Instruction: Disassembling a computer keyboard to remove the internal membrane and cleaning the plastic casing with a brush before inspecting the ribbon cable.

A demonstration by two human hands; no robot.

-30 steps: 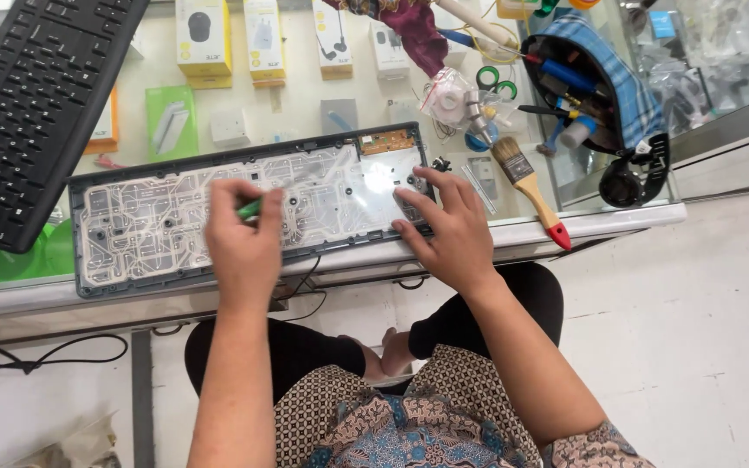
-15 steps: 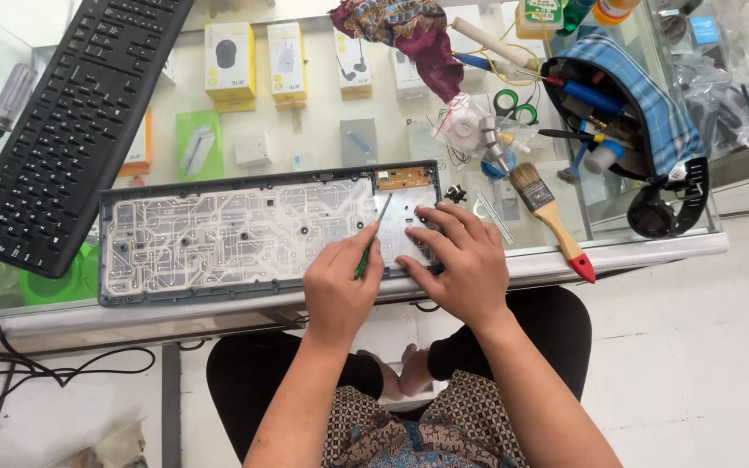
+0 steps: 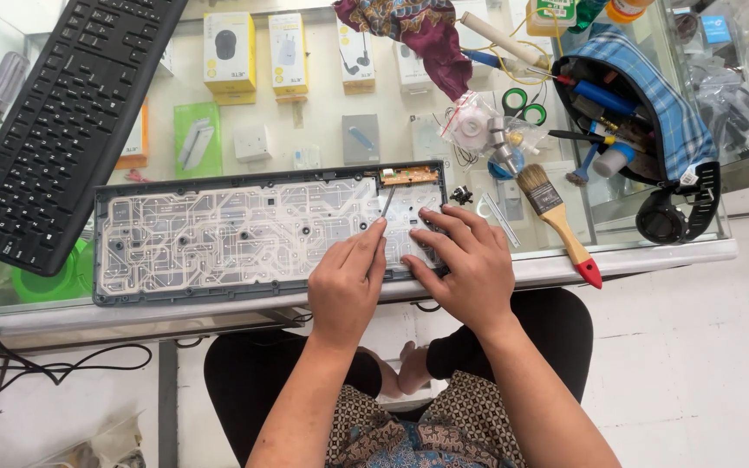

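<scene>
An opened keyboard base (image 3: pixel 218 238) lies on the glass counter, its clear printed circuit membrane showing. A small brown circuit board (image 3: pixel 409 176) sits at its top right corner. My left hand (image 3: pixel 348 282) grips a thin screwdriver (image 3: pixel 387 201) whose shaft points up toward that board. My right hand (image 3: pixel 465 260) rests flat on the right end of the membrane, fingers spread, pressing it down.
A black keyboard top (image 3: pixel 67 121) leans at the left. A paintbrush with a red handle tip (image 3: pixel 559 221) lies to the right. A blue checked pouch of tools (image 3: pixel 635 104), scissors (image 3: pixel 524 104) and a maroon cloth (image 3: pixel 418 30) sit behind. Small boxes show under the glass.
My left hand has moved from the middle of the membrane to its right end with the screwdriver. My right hand stayed on the right end. The view shifted slightly.
</scene>
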